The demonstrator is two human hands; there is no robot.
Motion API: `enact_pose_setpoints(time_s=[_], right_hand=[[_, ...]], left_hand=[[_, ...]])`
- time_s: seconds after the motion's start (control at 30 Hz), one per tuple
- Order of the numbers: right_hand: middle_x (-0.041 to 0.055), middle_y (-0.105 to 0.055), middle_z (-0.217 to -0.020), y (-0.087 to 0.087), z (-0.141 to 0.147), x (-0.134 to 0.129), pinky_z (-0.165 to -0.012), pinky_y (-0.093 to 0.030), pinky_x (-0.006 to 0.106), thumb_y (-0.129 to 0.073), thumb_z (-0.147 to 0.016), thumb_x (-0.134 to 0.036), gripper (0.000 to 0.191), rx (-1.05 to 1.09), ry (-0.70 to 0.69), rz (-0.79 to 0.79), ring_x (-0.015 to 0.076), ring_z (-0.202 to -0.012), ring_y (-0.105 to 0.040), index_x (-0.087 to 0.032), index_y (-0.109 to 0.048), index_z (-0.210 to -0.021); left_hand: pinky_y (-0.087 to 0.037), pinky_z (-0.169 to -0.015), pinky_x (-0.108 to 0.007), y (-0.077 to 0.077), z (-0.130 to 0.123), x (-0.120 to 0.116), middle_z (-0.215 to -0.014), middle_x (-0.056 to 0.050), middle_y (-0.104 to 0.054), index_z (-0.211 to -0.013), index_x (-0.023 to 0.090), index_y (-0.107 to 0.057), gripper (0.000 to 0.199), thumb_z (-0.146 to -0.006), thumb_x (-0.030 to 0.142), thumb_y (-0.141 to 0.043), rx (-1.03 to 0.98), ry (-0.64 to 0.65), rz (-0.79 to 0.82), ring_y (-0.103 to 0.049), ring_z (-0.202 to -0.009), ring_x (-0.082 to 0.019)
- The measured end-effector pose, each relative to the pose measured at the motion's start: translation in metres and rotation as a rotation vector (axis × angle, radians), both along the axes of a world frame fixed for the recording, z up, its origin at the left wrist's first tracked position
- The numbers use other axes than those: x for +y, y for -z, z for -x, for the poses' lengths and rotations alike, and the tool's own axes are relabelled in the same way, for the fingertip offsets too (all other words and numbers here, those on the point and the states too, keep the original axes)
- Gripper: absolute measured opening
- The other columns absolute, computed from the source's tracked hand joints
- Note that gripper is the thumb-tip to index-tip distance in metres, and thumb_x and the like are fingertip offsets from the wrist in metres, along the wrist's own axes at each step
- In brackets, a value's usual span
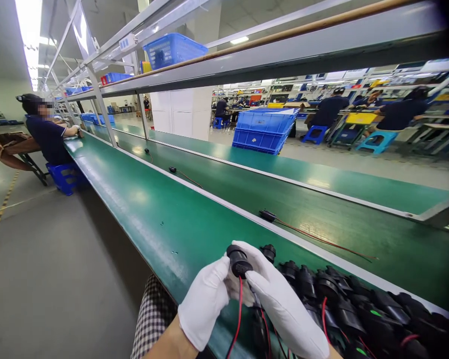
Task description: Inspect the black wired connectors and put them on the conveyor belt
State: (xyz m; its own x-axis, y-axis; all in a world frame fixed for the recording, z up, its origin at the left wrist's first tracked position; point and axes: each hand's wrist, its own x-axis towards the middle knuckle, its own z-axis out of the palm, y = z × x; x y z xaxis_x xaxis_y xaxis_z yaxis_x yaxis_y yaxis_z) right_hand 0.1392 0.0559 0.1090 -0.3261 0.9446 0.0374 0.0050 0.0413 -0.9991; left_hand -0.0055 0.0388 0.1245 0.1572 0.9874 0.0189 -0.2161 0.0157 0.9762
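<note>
A black cylindrical part (239, 261) with a red wire hanging from its lower end is held between my two white-gloved hands, above the near green bench. My left hand (205, 301) grips it from the left, thumb against its side. From the right, my right hand (280, 299) wraps round it, fingers behind and thumb near its lower end. Beside and partly behind my right hand lies a pile of similar black parts (346, 314) with red wires and a few green spots. Another black part (268, 253) stands just beyond my right fingers.
Black parts with wires, one nearby (267, 215), lie along the middle green strip (224, 182) behind a metal rail. A shelf (247, 62) with a blue basket (174, 50) runs overhead. A person (47, 132) sits at the far left; stacked blue crates (262, 130) stand beyond the bench.
</note>
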Motion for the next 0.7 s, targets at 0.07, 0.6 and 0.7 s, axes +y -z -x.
enact_pose_setpoints(time_s=[0.07,0.6,0.7], right_hand=[[0.0074,-0.067,-0.097,-0.002,0.001,-0.001,-0.054,-0.053,0.035,-0.055,-0.085,-0.059,0.060,0.025,-0.016,0.027,0.0208,-0.061,-0.061,-0.024,-0.044,-0.132],[0.0085,-0.054,-0.132,-0.017,-0.025,0.001,-0.101,-0.047,0.045,-0.063,-0.070,-0.015,0.074,-0.405,0.016,-0.622,0.0295,-0.119,-0.054,-0.030,-0.041,-0.138],[0.0066,-0.059,-0.120,-0.022,-0.025,-0.002,-0.090,-0.053,0.041,-0.068,-0.071,-0.018,0.068,-0.491,0.067,-0.755,0.0290,-0.109,-0.059,-0.036,-0.045,-0.133]], left_hand=[[-0.038,-0.111,-0.048,0.000,0.000,0.000,-0.090,-0.010,-0.072,-0.090,0.016,-0.073,0.049,-0.089,0.055,-0.043,0.043,-0.032,-0.014,-0.063,-0.103,-0.027],[-0.045,-0.093,-0.031,0.002,0.009,-0.008,-0.105,-0.003,-0.068,-0.110,0.020,-0.064,0.037,-0.077,0.034,-0.075,0.108,-0.005,-0.197,-0.061,-0.100,-0.019],[-0.045,-0.090,-0.027,0.005,0.011,-0.009,-0.104,0.002,-0.068,-0.108,0.027,-0.066,0.030,-0.079,0.025,-0.072,0.257,-0.093,-0.317,-0.061,-0.097,-0.016]])
